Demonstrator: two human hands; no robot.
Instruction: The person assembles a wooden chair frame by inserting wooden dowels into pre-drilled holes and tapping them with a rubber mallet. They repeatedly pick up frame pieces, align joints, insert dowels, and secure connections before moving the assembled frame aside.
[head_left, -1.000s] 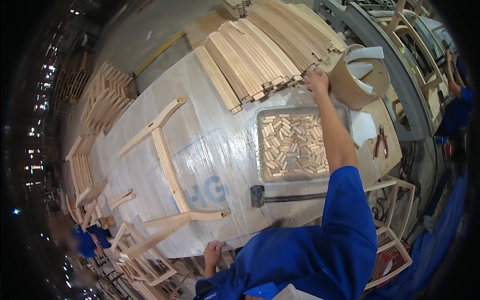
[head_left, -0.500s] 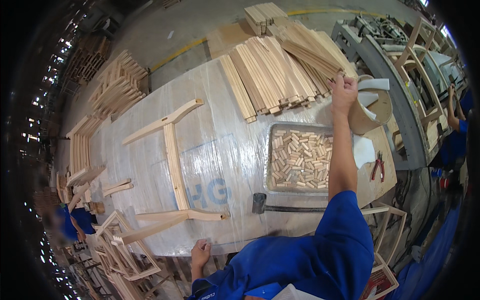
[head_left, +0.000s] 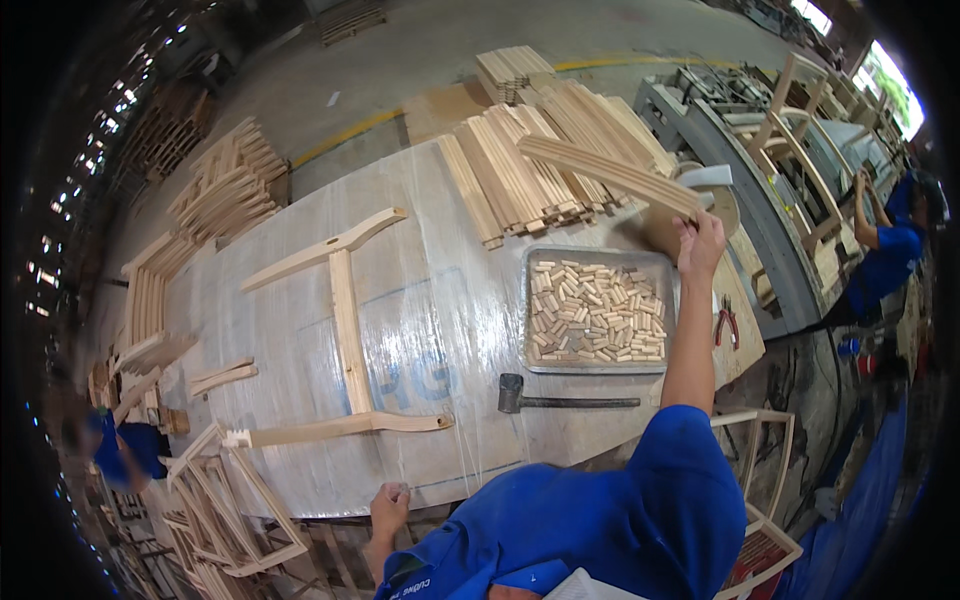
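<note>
My right hand (head_left: 700,242) grips the near end of a pale wooden slat (head_left: 605,172). The slat is lifted clear at a slant over the stacked slats (head_left: 515,160). By the near edge of the table (head_left: 480,310), my left hand (head_left: 390,506) is closed with its fingers curled; anything inside them is hidden. An H-shaped wooden frame (head_left: 349,330) lies on the table, a straight rail between two curved legs. Below the right forearm sits a metal tray (head_left: 527,330) of wooden dowels (head_left: 598,310). A black mallet (head_left: 512,394) lies in front of it.
A round bin (head_left: 735,222) with white pieces in it stands beyond my right hand. Red-handled pliers (head_left: 726,325) lie at the table's right side. Two short wooden pieces (head_left: 224,377) rest at the left. Co-workers (head_left: 895,240) stand farther right and left; chair frames (head_left: 225,510) stand lower left.
My right hand has drawn the slat off the stack, toward me, and its far end now hangs above the pile. The left hand stays near the table edge.
</note>
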